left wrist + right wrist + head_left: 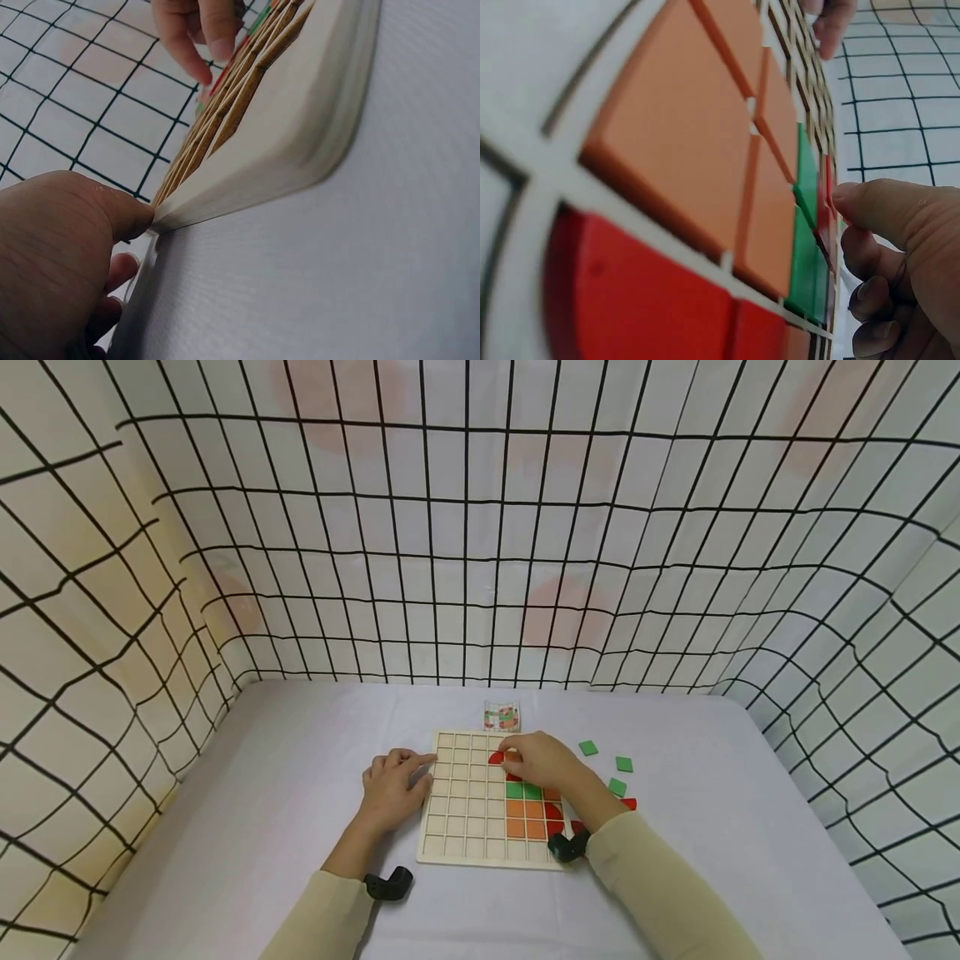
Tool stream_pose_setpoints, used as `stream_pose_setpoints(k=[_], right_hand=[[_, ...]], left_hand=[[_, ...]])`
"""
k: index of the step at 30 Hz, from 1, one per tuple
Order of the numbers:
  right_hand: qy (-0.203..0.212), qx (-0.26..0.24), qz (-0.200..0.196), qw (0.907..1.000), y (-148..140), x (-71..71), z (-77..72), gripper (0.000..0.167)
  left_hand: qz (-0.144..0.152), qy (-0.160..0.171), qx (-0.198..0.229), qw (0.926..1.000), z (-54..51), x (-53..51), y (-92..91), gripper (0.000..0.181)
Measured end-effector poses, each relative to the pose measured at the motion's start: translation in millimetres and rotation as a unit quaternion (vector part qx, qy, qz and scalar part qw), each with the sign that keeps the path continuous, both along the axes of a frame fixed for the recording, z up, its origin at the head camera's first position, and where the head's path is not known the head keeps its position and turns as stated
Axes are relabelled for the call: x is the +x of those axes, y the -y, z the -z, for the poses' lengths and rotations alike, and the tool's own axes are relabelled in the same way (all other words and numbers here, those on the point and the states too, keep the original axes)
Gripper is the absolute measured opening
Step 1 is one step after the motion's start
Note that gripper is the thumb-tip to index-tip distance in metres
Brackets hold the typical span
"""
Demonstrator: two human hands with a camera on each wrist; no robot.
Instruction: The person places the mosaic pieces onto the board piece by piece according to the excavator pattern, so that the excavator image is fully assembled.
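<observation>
In the head view a pale wooden grid board lies on the table, its right part filled with orange, green and red tiles. My left hand rests at the board's left edge, with a fingertip touching the rim. In the left wrist view the thumb of that hand lies against the board's side wall. Over the board's upper right part, my right hand pinches a red tile with a curved side. Green tiles and orange tiles sit in nearby cells.
Behind the board stands a small patterned card. Loose green tiles and a red piece lie to the right on the white tablecloth. Black wire mesh rises at the back and both sides.
</observation>
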State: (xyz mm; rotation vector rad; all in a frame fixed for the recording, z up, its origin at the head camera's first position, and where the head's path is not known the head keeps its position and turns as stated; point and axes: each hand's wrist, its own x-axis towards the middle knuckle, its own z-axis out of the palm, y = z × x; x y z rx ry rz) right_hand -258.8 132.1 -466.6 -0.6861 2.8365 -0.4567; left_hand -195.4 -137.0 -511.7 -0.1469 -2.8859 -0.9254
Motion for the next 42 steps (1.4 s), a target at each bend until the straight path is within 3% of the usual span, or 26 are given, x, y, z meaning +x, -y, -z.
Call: stream_pose_setpoints(k=[5, 10, 22, 29, 42], right_hand=[[-0.002, -0.018, 0.008, 0.9998, -12.6, 3.1, -3.1, 0.033], [0.025, -0.043, 0.047, 0.9977, -31.2, 6.5, -9.6, 0.035], [0.021, -0.033, 0.125, 0.9913, -77.4, 11.4, -14.1, 0.035], [0.02, -0.036, 0.123, 0.9916, -97.1, 18.7, -9.1, 0.033], [0.068, -0.052, 0.136, 0.9871, -111.0, 25.4, 9.9, 0.038]], left_hand=[[0.0, -0.002, -0.001, 1.0, 0.8, 0.1, -0.7, 0.036], [0.003, -0.002, -0.003, 1.0, 0.6, -0.2, -0.7, 0.036], [-0.001, -0.004, 0.0, 1.0, -1.5, 2.0, -1.3, 0.036], [0.0, -0.003, 0.001, 1.0, -0.8, 1.6, -1.5, 0.036], [0.003, -0.003, 0.001, 1.0, 1.4, 0.6, -0.4, 0.036]])
